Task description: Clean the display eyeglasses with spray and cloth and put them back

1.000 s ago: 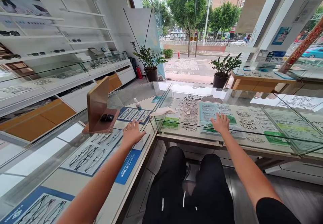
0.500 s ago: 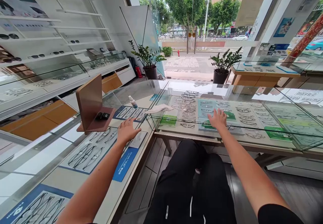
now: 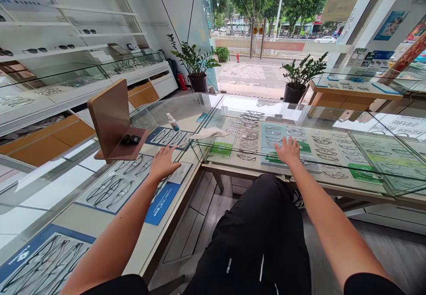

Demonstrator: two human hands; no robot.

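Note:
My left hand (image 3: 163, 164) rests over the glass top of the left display case, fingers spread and holding nothing. Beneath and around it lie rows of eyeglasses (image 3: 111, 192) and a blue card (image 3: 163, 202). My right hand (image 3: 289, 151) is on the glass of the front case, fingers apart, with nothing in it. Under that glass are more eyeglasses (image 3: 325, 147) and green cards (image 3: 221, 149). Between my hands, a white cloth (image 3: 209, 132) lies near the corner where the cases meet. A small spray bottle (image 3: 172, 122) stands just beyond my left hand.
A brown mirror stand (image 3: 109, 117) holding a black object (image 3: 130, 139) is at the left. Potted plants (image 3: 198, 83) (image 3: 295, 92) stand beyond the cases, by the glass door. My legs (image 3: 256, 233) are below the front case's edge.
The view has tilted down and shifted slightly. My legs have moved, with one knee now nearer the right and a shoe showing. Both hands stay at about the same places on the glass.

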